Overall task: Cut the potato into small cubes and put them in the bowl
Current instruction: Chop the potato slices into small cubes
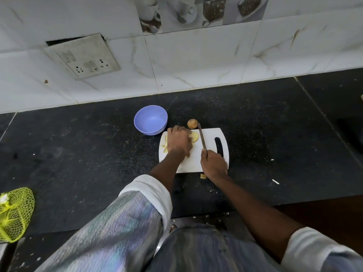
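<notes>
While the left hand (179, 141) presses flat on potato slices (194, 136), I see the right hand (214, 163) gripping the knife (202, 138) just right of them.

you have a dark speckled tabletop (78, 154) under a wall of white marbled tiles (196, 61). a grey socket plate (82, 55) hangs tilted on that wall at the upper left. a strip of picture tiles (196, 12) with cups runs along the top. a yellow net bag (14, 214) lies at the tabletop's near left edge.
</notes>
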